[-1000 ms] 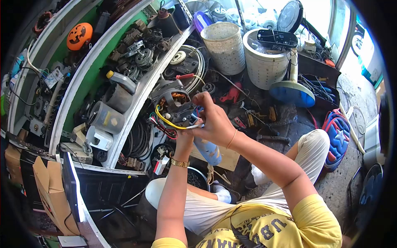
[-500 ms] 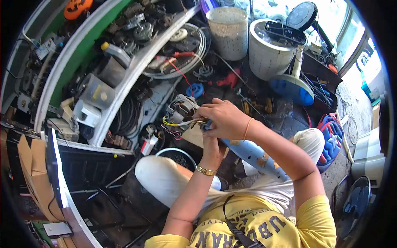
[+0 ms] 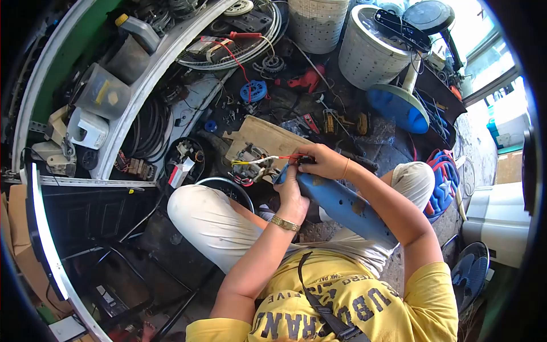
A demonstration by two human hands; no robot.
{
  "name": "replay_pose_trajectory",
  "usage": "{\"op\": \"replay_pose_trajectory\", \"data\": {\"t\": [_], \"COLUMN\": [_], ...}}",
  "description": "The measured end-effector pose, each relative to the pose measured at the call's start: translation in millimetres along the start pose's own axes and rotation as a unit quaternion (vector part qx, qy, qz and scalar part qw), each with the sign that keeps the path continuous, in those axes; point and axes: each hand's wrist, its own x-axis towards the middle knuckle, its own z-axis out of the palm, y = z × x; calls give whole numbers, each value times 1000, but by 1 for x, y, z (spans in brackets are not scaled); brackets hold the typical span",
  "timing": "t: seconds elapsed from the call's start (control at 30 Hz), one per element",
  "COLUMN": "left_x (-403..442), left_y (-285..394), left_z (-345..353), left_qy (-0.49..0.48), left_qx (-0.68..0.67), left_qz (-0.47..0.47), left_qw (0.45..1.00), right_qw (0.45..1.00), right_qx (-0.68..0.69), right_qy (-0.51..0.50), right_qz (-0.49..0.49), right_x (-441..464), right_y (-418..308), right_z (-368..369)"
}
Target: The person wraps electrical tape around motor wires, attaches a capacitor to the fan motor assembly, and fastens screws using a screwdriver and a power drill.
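Shelf (image 3: 142,88), far left: we record a grey jug with a yellow cap (image 3: 138,33), a translucent pitcher (image 3: 104,94) and a white plastic housing (image 3: 88,128) lined up along its white front edge. At the shelf's near end sit coiled dark cables (image 3: 149,128). Just right of these, on the floor, a dark round container (image 3: 196,149) holds loose parts, with a red-and-white box (image 3: 180,172) at its near rim.

Next, a motor (image 3: 249,162) with yellow, white and red wires (image 3: 262,160) appears at the near left edge of a wooden board (image 3: 265,135); we cannot tell whether it rests there or hangs. A blue round part (image 3: 253,91) lies beyond the board's far edge.

Hands: close together at the upper end of a long blue casing (image 3: 345,205). We find the left hand (image 3: 292,199) wrapped around that end; the right hand (image 3: 325,161) pinches a small dark piece (image 3: 307,160) at the wires. The casing slants down rightward to the person's lap.

Farther right we log a white perforated basket (image 3: 370,54), a stand with a blue base (image 3: 399,108) and a red-and-blue backpack (image 3: 443,185).
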Motion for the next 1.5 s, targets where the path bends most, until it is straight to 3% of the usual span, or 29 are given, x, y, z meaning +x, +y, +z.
{"op": "replay_pose_trajectory", "data": {"t": [0.03,0.13,0.23,0.33,0.47,0.63,0.7,0.77,0.8,0.83,0.9,0.97,1.0,1.03,1.07,1.1,1.13,1.17,1.23,1.3,1.37,1.4,1.43,1.5], "left_x": [-5,-33,-39,-58,-56,-30,-27,-20,-25,-27,-37,-36,-38,-48,-24,-22,-33,-41,-27,-15,-10,-7,-2,6], "left_y": [-4,-13,-30,-41,-61,-72,-74,-67,-58,-46,-22,2,22,41,54,67,79,93,102,106,100,99,101,107], "left_z": [5,24,-2,-22,-34,-43,-43,-51,-52,-59,-60,-72,-70,-59,-86,-89,-74,-50,-46,-30,3,13,15,18], "left_qy": [1,134,108,129,180,173,205,151,120,59,23,-67,-66,-59,-130,-113,-60,-15,-36,-160,-178,-201,-200,-248], "left_qx": [-5,41,78,104,134,182,237,286,270,267,298,355,460,565,669,777,834,856,797,758,753,745,745,758], "left_qz": [-2,34,42,24,3,-57,-42,-137,-139,-178,-238,-268,-272,-205,-127,62,182,141,279,441,456,473,471,294], "left_qw": [1000,990,990,986,974,966,949,936,945,945,924,893,843,797,720,616,517,497,534,452,440,426,428,526], "right_qw": [1000,1000,999,978,982,957,952,955,945,963,961,952,944,942,942,942,930,930,960,950,962,956,956,911], "right_qx": [-2,3,29,202,168,237,249,232,274,213,229,250,266,270,261,253,284,285,146,197,145,183,183,287], "right_qy": [3,10,11,6,24,124,134,142,130,121,121,132,142,143,145,147,160,160,213,198,203,172,171,165], "right_qz": [-3,-8,-6,57,87,109,121,120,122,112,96,117,135,138,150,164,168,169,112,141,114,149,152,247], "right_x": [-2,-15,-39,-64,-85,-94,-97,-101,-100,-98,-93,-89,-88,-87,-87,-88,-89,-88,-86,-82,-76,-73,-69,-59], "right_y": [0,6,13,16,51,72,75,83,76,70,64,65,66,64,60,58,62,64,58,50,45,41,31,10], "right_z": [2,10,23,42,57,65,61,59,58,57,60,61,61,59,57,58,62,60,58,51,47,42,35,23]}}
